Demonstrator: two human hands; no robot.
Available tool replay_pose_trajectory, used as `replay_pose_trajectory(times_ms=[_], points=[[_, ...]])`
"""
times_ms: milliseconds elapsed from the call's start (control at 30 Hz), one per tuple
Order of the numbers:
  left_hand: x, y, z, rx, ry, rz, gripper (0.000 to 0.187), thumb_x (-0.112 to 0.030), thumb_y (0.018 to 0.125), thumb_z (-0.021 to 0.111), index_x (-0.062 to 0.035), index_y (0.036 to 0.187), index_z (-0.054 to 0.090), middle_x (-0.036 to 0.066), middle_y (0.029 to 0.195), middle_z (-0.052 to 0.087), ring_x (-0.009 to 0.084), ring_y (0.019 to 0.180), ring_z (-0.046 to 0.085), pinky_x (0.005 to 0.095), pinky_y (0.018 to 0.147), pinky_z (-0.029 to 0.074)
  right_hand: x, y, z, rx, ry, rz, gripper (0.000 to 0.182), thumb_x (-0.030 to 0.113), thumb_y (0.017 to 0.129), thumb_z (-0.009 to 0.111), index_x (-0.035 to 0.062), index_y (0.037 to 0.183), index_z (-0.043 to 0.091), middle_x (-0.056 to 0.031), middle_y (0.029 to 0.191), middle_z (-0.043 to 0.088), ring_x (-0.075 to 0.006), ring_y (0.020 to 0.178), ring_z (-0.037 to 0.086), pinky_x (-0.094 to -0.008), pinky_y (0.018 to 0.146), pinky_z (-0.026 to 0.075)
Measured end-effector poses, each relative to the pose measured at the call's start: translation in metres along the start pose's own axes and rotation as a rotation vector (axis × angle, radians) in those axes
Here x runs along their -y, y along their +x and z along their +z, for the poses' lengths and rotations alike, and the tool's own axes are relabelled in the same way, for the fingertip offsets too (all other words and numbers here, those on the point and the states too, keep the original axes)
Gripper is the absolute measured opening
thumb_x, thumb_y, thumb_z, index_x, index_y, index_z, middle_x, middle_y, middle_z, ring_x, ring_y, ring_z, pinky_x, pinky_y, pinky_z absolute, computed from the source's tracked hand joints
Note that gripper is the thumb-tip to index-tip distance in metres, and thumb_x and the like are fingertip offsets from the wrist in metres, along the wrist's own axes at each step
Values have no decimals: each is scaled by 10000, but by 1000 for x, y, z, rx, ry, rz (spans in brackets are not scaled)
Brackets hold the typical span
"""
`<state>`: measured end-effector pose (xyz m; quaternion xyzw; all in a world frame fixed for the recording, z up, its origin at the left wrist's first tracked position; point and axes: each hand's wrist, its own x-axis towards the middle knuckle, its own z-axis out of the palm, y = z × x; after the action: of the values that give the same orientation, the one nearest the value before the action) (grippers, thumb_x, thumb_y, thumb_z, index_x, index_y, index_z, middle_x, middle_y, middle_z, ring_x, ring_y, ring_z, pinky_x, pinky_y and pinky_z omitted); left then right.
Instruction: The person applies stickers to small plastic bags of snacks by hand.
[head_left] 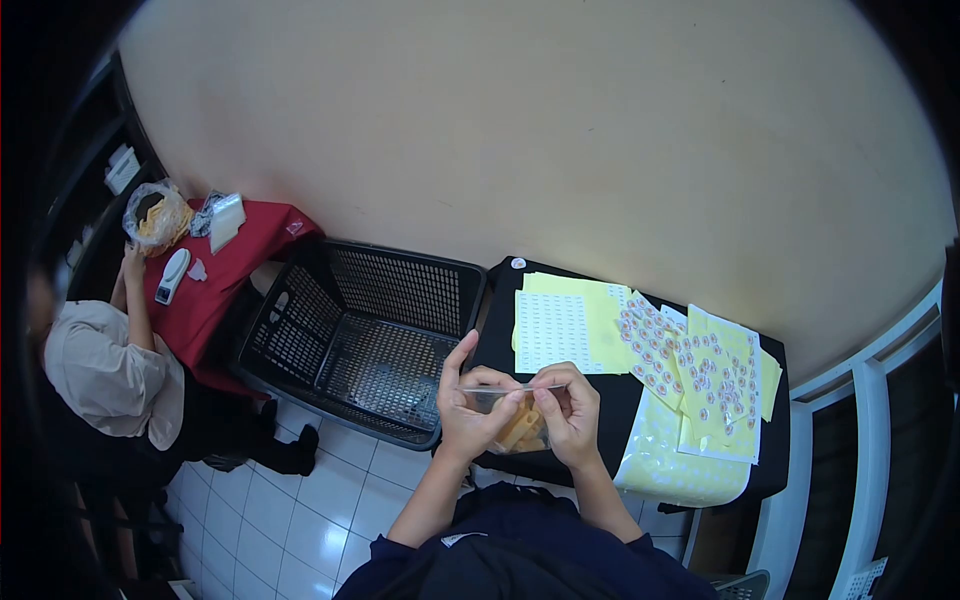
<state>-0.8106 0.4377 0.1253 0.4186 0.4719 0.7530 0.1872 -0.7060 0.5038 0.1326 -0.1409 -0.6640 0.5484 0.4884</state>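
Observation:
A small clear bag [521,430] with yellow-orange pieces inside hangs between my hands, over the near edge of the black-covered table. My left hand [478,408] pinches the bag's top edge at its left part, with the index finger raised. On the right part of the same edge, my right hand [567,412] is closed, thumb and fingers pressed together. Behind my hands lies a white label sheet [553,325] with rows of small print. Yellow sheets with round stickers [717,375] overlap to its right.
A black crate [385,375] stands left of the black table [603,420]. At far left a co-worker [110,370] reaches to a bag of yellow pieces [160,220] on a red-covered table [245,250], beside a white handheld device [173,276]. White shelving [875,430] stands at right.

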Motion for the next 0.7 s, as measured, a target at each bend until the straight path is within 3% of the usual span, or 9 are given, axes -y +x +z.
replay_pose_trajectory(times_ms=[233,400,500,700], points=[[-3,-2,-2,-25,12,-5,749,47,669,617,39,1276,178,75,718,579,107,673,576,200,654,464,-4,-4,9,-35,-63,-49,39,23,788,526,-13,801,523,-88,809,527,-117,697,514,-221,631,423],[-4,-1,-3,-69,13,8,753,47,669,615,38,1278,173,75,727,583,104,676,575,200,658,465,-3,0,17,-139,63,-91,46,21,806,508,-17,831,502,-78,819,509,-107,695,502,-210,631,420],[-4,-2,-3,-63,18,-1,756,45,669,618,35,1280,174,73,725,581,104,676,574,201,655,466,-2,-1,9,-49,40,-55,59,38,826,500,-18,843,488,-74,833,495,-89,690,489,-192,617,409],[-5,-2,1,-5,11,23,715,38,691,598,20,1271,181,74,760,550,114,724,550,222,711,447,-1,-4,8,-118,-40,-91,84,67,844,488,-14,827,478,-69,821,480,-79,679,478,-186,614,396]])
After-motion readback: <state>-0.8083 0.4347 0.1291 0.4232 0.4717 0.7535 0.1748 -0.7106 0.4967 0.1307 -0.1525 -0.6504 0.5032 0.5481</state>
